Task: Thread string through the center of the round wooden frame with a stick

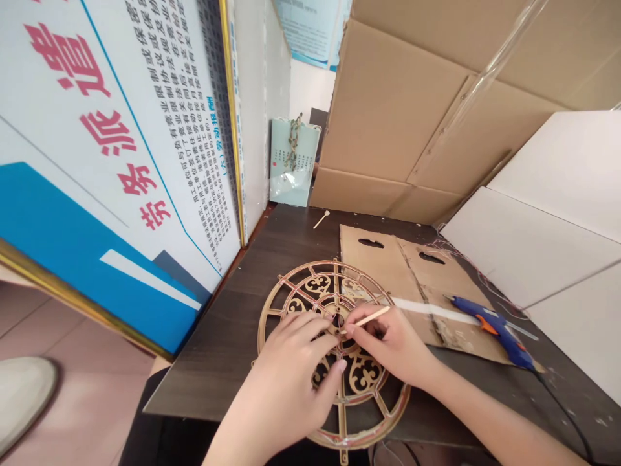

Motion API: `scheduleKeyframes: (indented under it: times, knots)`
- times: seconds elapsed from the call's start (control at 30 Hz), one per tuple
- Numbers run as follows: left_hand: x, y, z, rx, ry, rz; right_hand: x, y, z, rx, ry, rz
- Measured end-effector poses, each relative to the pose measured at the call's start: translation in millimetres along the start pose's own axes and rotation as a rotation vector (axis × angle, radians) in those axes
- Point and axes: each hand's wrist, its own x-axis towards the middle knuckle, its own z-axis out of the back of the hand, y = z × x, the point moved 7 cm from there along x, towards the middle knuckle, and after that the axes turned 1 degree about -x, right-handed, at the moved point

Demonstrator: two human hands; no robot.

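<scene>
A round openwork wooden frame with rings, spokes and scroll-shaped pieces lies on the dark table, its near edge reaching past the table's front edge. My left hand rests over its left and middle part, fingers spread, with nothing visible in it. My right hand pinches a thin light wooden stick between thumb and fingers. The stick's lower end points at the hub of the frame, close to my left fingertips. Part of the hub is hidden by both hands.
A blue glue gun lies on a flat cardboard sheet at the right, its cable running to the front. Another small stick lies at the back of the dark table. Cardboard walls, white panels and a printed board surround it.
</scene>
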Motion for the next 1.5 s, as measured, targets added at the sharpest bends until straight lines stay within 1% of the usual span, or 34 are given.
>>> scheduleKeyframes:
  times: [0.4,0.63,0.83,1.17,1.5]
  knots:
    - [0.5,-1.0,2.1,0.007,-0.019,-0.008,2.8,3.7,-1.2,-0.067,-0.004,0.030]
    - [-0.4,0.8,0.0,0.006,0.004,0.012,1.5,6.4,-0.6,-0.077,0.001,0.044]
    - [0.1,0.0,0.5,0.020,-0.018,-0.003,2.0,7.9,-0.6,-0.085,0.006,0.056]
    - [1.2,-0.2,1.4,0.013,-0.008,-0.002,1.2,1.7,1.0,-0.064,-0.014,0.028]
    - [-0.9,0.7,-0.4,-0.006,-0.003,0.013,1.0,2.9,-0.4,-0.077,0.002,0.029]
